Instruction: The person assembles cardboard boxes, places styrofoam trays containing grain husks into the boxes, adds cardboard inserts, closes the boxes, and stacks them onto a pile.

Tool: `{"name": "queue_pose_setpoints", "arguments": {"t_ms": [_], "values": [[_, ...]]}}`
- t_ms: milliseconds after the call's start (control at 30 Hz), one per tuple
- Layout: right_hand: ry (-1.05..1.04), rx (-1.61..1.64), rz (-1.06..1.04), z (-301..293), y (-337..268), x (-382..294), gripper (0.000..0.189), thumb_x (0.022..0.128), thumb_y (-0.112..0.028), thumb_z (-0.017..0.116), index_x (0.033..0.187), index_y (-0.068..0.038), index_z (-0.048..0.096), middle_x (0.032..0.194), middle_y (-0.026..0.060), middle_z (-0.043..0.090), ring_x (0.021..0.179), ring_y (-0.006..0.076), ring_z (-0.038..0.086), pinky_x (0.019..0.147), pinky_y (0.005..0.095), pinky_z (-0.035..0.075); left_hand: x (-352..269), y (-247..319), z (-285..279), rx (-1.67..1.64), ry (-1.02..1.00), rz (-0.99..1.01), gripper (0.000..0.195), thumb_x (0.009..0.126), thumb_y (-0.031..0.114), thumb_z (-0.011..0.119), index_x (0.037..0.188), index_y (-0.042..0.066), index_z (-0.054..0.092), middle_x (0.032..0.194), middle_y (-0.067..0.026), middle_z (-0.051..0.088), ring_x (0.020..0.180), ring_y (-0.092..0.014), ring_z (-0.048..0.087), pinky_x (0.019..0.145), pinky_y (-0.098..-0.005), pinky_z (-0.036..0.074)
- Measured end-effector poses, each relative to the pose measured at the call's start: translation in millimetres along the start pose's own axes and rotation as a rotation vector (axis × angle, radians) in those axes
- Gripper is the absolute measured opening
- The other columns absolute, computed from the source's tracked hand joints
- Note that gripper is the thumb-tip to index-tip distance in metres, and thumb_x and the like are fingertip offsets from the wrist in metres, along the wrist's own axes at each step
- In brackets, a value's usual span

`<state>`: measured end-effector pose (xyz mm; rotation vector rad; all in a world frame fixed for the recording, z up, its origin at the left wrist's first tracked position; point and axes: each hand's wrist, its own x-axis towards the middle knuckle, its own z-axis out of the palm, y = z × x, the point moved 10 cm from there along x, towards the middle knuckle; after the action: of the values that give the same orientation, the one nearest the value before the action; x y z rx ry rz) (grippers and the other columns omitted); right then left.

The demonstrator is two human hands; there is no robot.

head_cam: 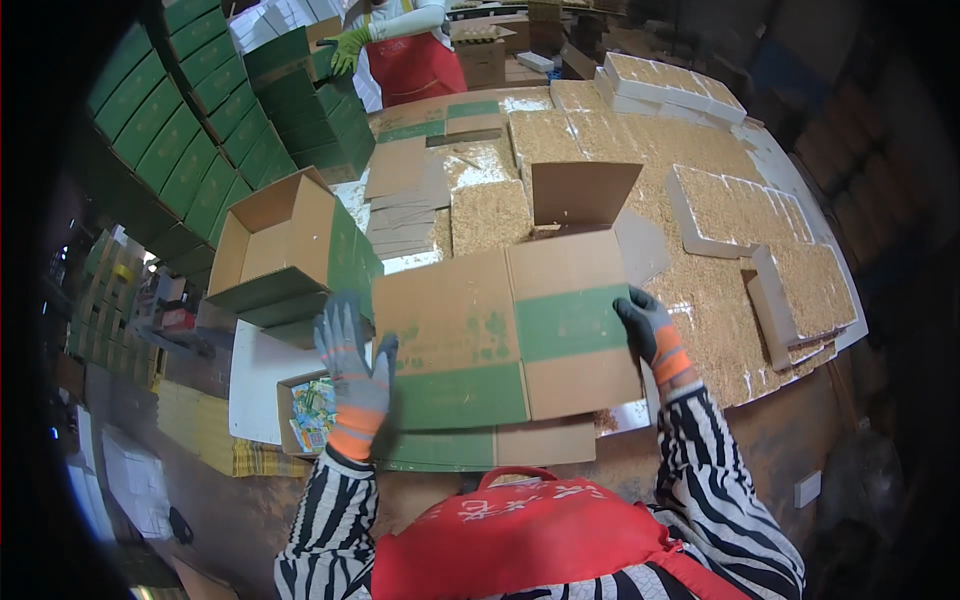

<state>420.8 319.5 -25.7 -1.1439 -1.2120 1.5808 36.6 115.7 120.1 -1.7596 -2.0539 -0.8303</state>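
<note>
A partly folded cardboard carton (448, 322), brown with green bands, lies before me with one flap (585, 193) standing up at its far end. My right hand (651, 330), in a grey and orange work glove, grips the carton's right edge. At the carton's left edge my left hand (354, 375) is spread flat, fingers apart, holding nothing; whether it touches the cardboard I cannot tell. Under the near edge shows another flat green-and-brown carton (544, 444). Beside my left hand stands a small cardboard box (285, 401) of printed colourful packets (313, 409).
An open-topped carton (296, 240) stands at the left, near tall stacks of green cartons (169, 127). White trays (716, 214) filled with tan granular material cover the table's right side. Cardboard sheets (401, 217) lie beyond. Across the table is a co-worker's green-gloved hand (349, 49).
</note>
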Motion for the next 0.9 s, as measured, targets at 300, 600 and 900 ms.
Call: {"name": "queue_pose_setpoints", "arguments": {"t_ms": [300,600,900], "values": [[-0.103,0.126,-0.208,-12,-29,-54,0.033,0.088,-0.011,0.065,0.118,0.001,0.059,0.108,0.0062,0.065,0.099,0.0129,0.059,0.091,0.0277,0.046,50,72,-73,0.035,-0.304,0.251,0.055,0.081,0.029,0.071,0.129,0.007,0.055,0.117,-0.0152,0.059,0.112,-0.034,0.051,0.102,-0.0435,0.033],[0.265,-0.916,-0.987,67,-191,-171,0.082,0.078,-0.036,0.074,0.143,-0.005,0.035,0.145,0.0197,0.037,0.135,0.0395,0.034,0.111,0.0488,0.027,-8,59,-2,-0.567,-1.176,0.038,0.04,0.091,0.007,0.049,0.13,0.009,0.057,0.113,-0.0103,0.067,0.103,-0.02,0.061,0.092,-0.0304,0.046],[-0.153,-1.276,-1.048,153,-147,-211,0.064,0.081,-0.051,0.064,0.135,-0.019,0.05,0.142,0.0136,0.043,0.13,0.0419,0.038,0.108,0.058,0.025,36,85,-18,-0.316,-0.929,0.343,0.035,0.093,0.02,0.055,0.125,0.007,0.058,0.103,-0.0172,0.067,0.091,-0.027,0.064,0.083,-0.0352,0.048]]}}
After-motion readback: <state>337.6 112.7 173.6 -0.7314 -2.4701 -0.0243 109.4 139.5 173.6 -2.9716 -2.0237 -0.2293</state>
